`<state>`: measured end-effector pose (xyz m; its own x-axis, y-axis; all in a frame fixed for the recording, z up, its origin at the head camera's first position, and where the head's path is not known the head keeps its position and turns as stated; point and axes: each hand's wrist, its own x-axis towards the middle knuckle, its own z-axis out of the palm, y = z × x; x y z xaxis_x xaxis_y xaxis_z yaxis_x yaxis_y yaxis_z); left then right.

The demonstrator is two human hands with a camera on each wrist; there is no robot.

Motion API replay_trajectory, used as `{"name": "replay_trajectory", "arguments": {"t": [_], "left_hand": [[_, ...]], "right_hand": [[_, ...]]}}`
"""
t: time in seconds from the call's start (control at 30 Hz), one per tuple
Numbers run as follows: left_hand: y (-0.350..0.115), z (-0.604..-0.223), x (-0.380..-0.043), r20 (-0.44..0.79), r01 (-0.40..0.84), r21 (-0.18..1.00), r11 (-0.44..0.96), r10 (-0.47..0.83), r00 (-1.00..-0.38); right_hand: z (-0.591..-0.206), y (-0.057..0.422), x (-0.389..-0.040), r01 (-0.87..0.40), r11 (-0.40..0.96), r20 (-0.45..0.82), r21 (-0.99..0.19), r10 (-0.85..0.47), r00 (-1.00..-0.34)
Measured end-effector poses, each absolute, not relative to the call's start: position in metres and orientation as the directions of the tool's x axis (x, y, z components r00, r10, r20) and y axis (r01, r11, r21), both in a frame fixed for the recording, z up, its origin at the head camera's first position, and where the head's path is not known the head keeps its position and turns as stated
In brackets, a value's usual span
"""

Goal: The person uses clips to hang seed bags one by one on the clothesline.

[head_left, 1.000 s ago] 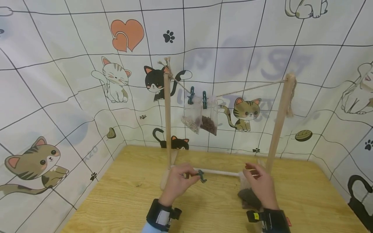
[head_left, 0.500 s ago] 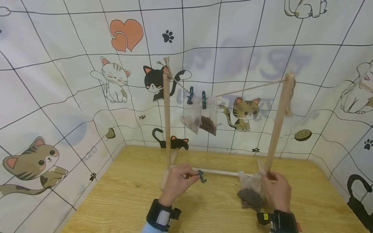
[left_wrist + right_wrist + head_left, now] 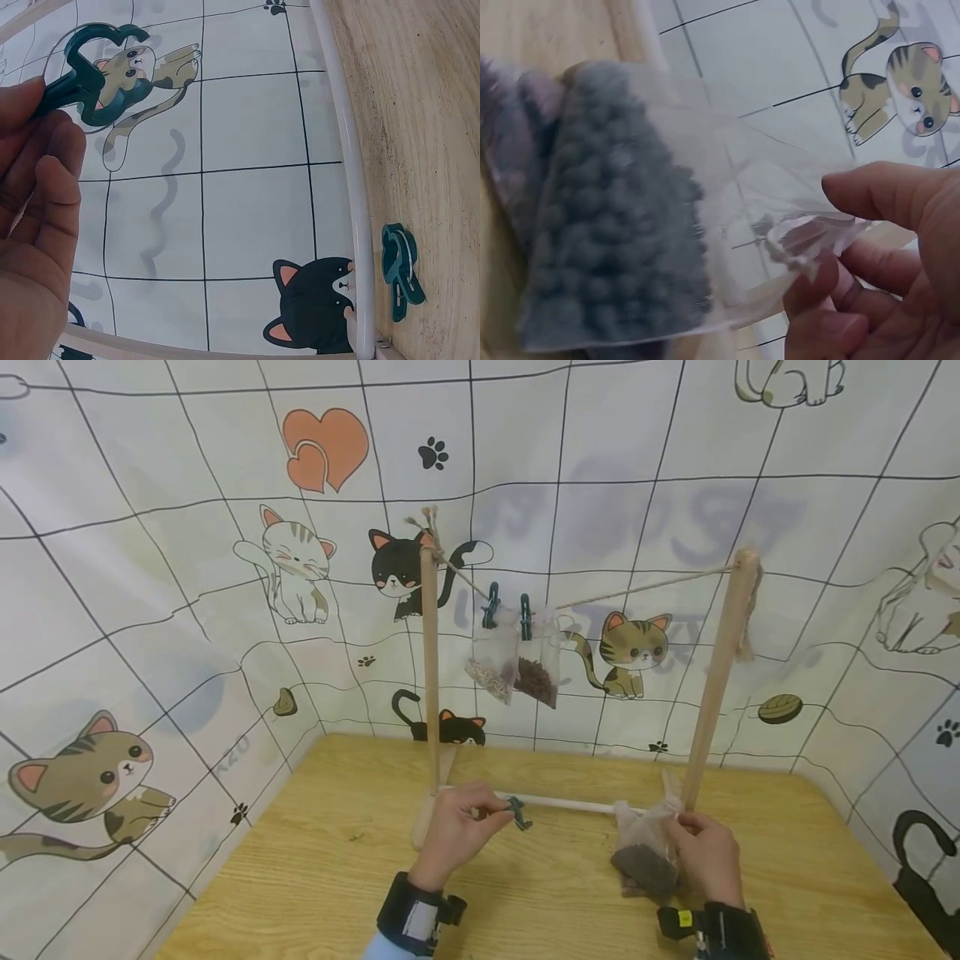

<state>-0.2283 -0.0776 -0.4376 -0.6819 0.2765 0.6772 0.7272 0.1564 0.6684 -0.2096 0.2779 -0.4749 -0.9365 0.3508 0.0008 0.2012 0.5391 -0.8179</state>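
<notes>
My left hand (image 3: 462,823) pinches a dark green plastic clothes peg (image 3: 86,79) between thumb and forefinger, its curved mouth pointing away from the hand. At the right of the rack, my right hand (image 3: 708,853) pinches the gathered top of a clear plastic bag (image 3: 622,202) filled with dark grey round pellets. Another bag (image 3: 514,142) with reddish-brown contents lies behind it, partly covered. Above, a bag of pale bits (image 3: 491,672) and a bag of brown bits (image 3: 536,672) hang side by side from a sagging rope (image 3: 652,585), each with a green peg at its top.
Two wooden posts, a left post (image 3: 431,677) and a right post (image 3: 722,681), carry the rope and are joined low down by a white bar (image 3: 566,804). On the wooden table (image 3: 315,877) lies another green peg (image 3: 403,266). A cat-print sheet (image 3: 600,435) covers the walls behind.
My right hand has moved right from over the pellet bag to the bag's top right side and now pinches it. The left hand stays in place with the peg.
</notes>
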Motion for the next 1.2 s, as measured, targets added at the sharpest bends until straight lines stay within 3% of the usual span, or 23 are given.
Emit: {"name": "replay_trajectory", "arguments": {"t": [0.37,0.57,0.83,0.97,1.2], "left_hand": [[-0.073,-0.427,-0.221,0.728,0.769,0.614,0.177,0.251,-0.638],[-0.07,-0.413,-0.216,0.752,0.799,0.565,0.206,0.272,-0.601],[-0.064,-0.378,-0.221,0.809,0.875,0.441,0.2,0.333,-0.484],[-0.061,-0.356,-0.224,0.834,0.9,0.38,0.213,0.342,-0.433],[-0.052,-0.31,-0.226,0.825,0.913,0.352,0.204,0.393,-0.406]], "right_hand": [[-0.44,0.26,-0.197,0.048,0.558,0.048,-0.828,0.156,-0.987],[-0.425,0.243,-0.192,-0.016,0.545,0.104,-0.838,0.132,-0.986],[-0.414,0.233,-0.198,-0.257,0.595,0.365,-0.761,0.066,-0.929],[-0.404,0.231,-0.202,-0.33,0.586,0.427,-0.74,0.031,-0.904],[-0.382,0.226,-0.21,-0.417,0.579,0.508,-0.701,-0.006,-0.861]]}}
